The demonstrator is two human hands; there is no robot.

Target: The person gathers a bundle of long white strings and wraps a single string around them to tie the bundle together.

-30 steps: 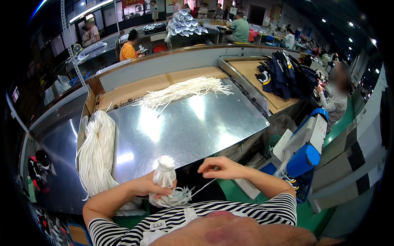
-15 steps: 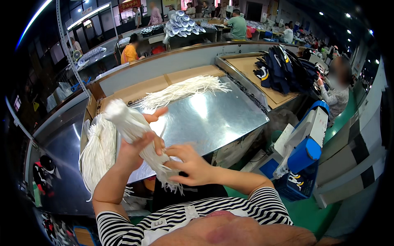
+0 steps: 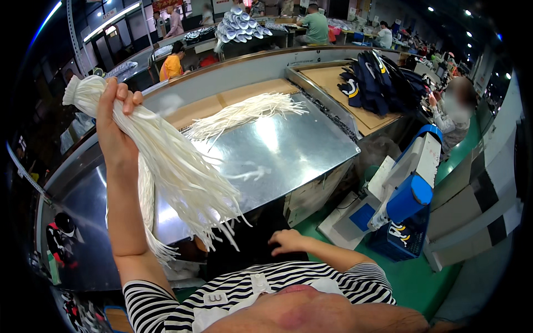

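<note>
A thick bundle of white cords (image 3: pixel 172 155) hangs from my raised left hand (image 3: pixel 117 114), whose fingers are wrapped round it near its gathered top. Its loose ends fan down over the near edge of the metal table (image 3: pixel 316 150). Partly behind it lies another white cord bundle (image 3: pixel 146 200), its ends drooping over the edge. A loose heap of white cords (image 3: pixel 247 114) is spread along the table's far side. My right hand (image 3: pixel 287 242) is low, close to my body, off the table, with nothing in it and its fingers loosely apart.
On the right stands a blue and white machine (image 3: pixel 413 197), above a blue crate (image 3: pixel 397 247). Dark navy fabric pieces (image 3: pixel 369 83) are piled on a cardboard-lined table at the far right. A raised partition (image 3: pixel 222 77) runs behind the table. Other people work beyond it.
My left hand has lifted the cord bundle up and to the left, so its strands hang spread out. My right hand has let go of the bundle and dropped back toward my body.
</note>
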